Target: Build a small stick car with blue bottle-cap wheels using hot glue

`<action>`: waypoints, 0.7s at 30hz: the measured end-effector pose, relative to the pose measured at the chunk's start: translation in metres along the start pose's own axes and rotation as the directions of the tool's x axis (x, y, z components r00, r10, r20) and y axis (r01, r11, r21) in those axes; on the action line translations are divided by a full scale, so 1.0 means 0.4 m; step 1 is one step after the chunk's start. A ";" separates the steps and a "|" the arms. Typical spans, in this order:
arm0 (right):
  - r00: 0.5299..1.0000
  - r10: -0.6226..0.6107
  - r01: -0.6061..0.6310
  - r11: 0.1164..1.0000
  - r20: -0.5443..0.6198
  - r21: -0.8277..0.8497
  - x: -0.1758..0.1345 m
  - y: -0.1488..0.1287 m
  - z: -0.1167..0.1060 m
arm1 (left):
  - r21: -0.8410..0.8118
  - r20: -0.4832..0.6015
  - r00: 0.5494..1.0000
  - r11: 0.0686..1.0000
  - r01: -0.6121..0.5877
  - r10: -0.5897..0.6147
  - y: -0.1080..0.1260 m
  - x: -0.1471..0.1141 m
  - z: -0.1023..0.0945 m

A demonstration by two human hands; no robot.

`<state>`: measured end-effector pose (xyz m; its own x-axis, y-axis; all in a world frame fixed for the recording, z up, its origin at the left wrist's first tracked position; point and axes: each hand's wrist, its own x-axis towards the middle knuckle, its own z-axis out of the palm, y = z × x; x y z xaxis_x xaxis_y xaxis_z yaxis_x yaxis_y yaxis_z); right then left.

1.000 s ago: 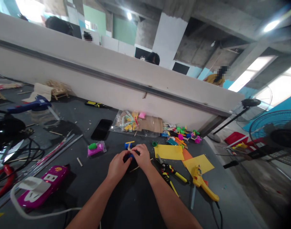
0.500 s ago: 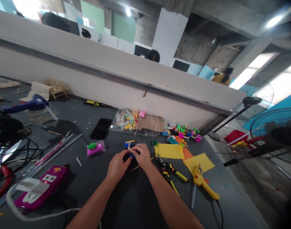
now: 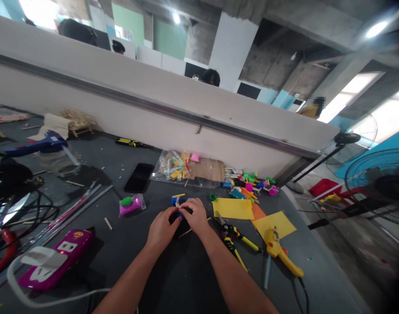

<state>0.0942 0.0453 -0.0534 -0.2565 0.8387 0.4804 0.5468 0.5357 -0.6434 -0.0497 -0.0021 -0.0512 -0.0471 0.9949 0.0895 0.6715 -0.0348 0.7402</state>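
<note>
My left hand (image 3: 160, 231) and my right hand (image 3: 196, 214) meet over a small blue piece (image 3: 180, 213) on the dark table (image 3: 173, 279), both pinching it; most of it is hidden under my fingers. Just beyond my fingers stands a small blue and yellow model with a wooden stick (image 3: 176, 199). A thin wooden stick (image 3: 186, 231) lies under my right wrist.
Yellow-handled cutters (image 3: 234, 239), a yellow glue gun (image 3: 280, 253) and yellow paper sheets (image 3: 231, 208) lie to the right. A pink and green clay bag (image 3: 131, 203), a black phone (image 3: 139, 177) and a purple power strip (image 3: 55, 259) lie left. A fan (image 3: 376, 183) stands at the right.
Both hands stay on the small blue piece with only slight finger movement. The view shifted a little.
</note>
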 end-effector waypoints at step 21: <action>1.000 0.024 -0.024 1.000 0.008 0.010 0.003 -0.003 -0.004 | 0.019 0.004 1.000 1.000 0.002 -0.002 0.003 0.001 0.000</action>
<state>0.0945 0.0456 -0.0512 -0.2497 0.8520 0.4602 0.5444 0.5165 -0.6609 -0.0489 -0.0017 -0.0504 -0.0457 0.9953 0.0850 0.6857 -0.0306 0.7273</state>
